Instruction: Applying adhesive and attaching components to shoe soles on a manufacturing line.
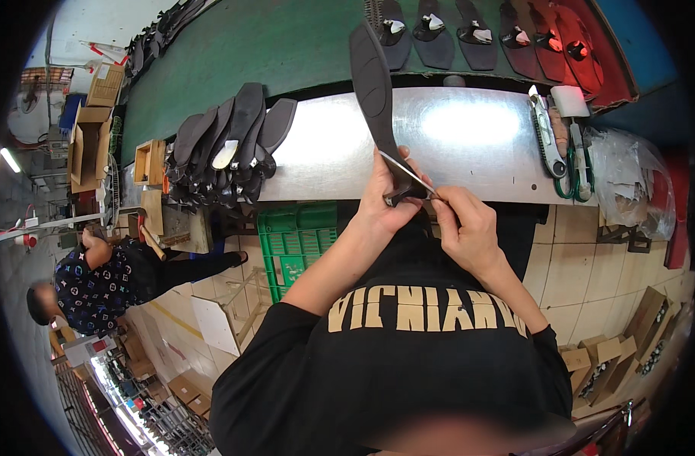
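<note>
My left hand (382, 201) is closed around the heel end of a black shoe sole (374, 95), which stands out away from me over the metal bench with its toe end up. A thin white strip (407, 172) crosses the sole near the heel. At the strip's lower right end, the thumb and fingers of my right hand (468, 226) are pinched together on it; whether it is loose or fixed to the sole, I cannot tell. Further left on the bench lies a pile of similar black shoe soles (233, 140).
A green conveyor belt (309, 45) carries a row of black sandals (437, 38). A utility knife (547, 133), green-handled scissors (579, 163) and a plastic bag (629, 178) lie at right. A green crate (298, 239) stands below. Another person (108, 281) is at far left.
</note>
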A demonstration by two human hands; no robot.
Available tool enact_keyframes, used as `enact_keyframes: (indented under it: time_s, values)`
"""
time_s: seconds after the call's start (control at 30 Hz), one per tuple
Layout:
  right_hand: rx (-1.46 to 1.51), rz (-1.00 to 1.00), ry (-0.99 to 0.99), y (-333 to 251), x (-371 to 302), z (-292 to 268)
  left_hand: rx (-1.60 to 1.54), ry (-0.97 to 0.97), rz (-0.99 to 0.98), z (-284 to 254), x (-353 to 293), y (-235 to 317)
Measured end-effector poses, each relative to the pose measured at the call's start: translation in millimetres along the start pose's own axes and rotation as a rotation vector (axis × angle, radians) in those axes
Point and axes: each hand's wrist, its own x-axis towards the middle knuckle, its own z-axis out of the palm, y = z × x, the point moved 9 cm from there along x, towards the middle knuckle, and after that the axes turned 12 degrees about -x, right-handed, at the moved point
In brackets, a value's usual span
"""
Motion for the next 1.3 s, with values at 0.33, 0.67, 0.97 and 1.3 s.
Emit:
enact_keyframes:
  time_s: [0.33,0.67,0.97,1.3]
  values:
    - [-0.069,0.053,-0.004,9.2,-6.8,12.7,0.182,0.061,0.151,19.4,-6.9,7.9]
    - [0.038,0.016,-0.148,0.8,-11.1,23.7,0.303,0.078,0.202,13.4,7.3,19.0]
    - [0.120,-0.253,-0.189,-36.9,-26.1,23.8,0.464,0.073,0.308,4.4,12.0,67.5]
    - [0.159,0.065,-0.077,25.2,-0.4,-9.4,1.160,0.058,1.149,121.1,-181.5,307.3]
